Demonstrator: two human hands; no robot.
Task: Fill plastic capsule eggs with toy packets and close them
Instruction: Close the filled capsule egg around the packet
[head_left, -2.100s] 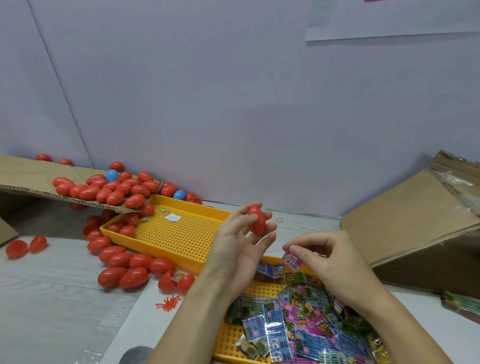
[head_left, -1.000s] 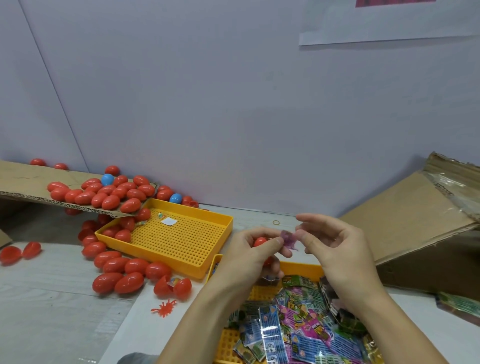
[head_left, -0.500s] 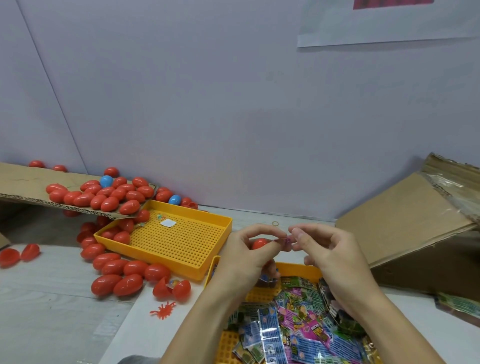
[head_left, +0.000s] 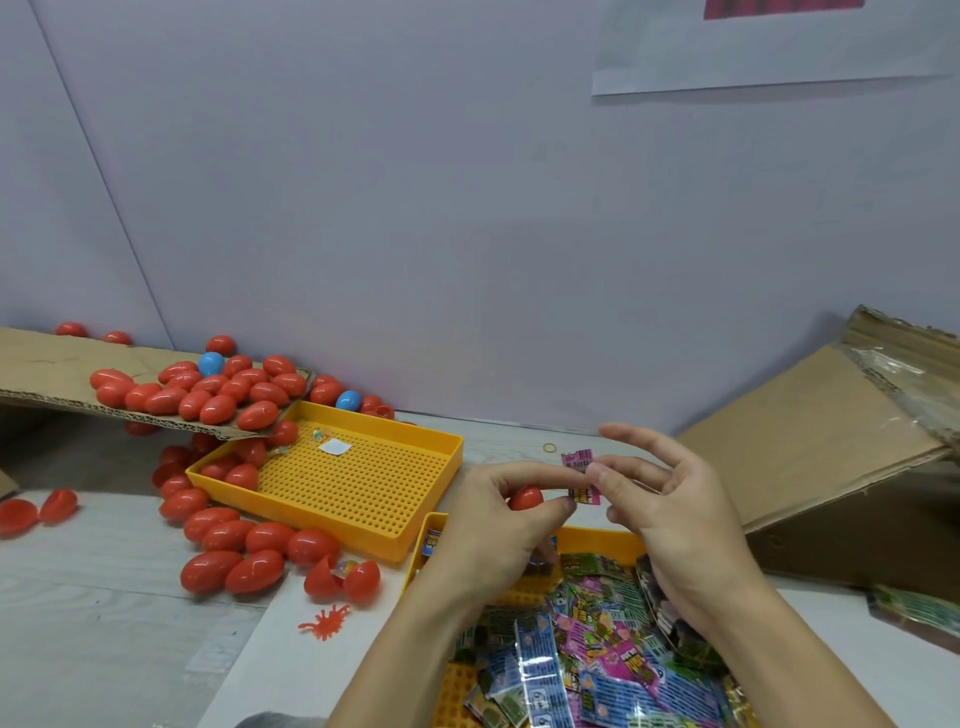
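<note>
On the grey-white table (head_left: 104, 649) by the lilac wall, the left hand (head_left: 498, 535) still grips the red plastic capsule egg (head_left: 524, 499) while the right hand (head_left: 675, 519), pinching the small pink toy packet (head_left: 582, 475), has brought it from the yellow tray (head_left: 597, 535) to the egg's mouth, so stuffing looks imminent.

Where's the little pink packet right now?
The pink packet is mid-frame, pinched between the fingertips of the left hand and right hand, just right of the red egg in the left hand, above the packet tray.
</note>
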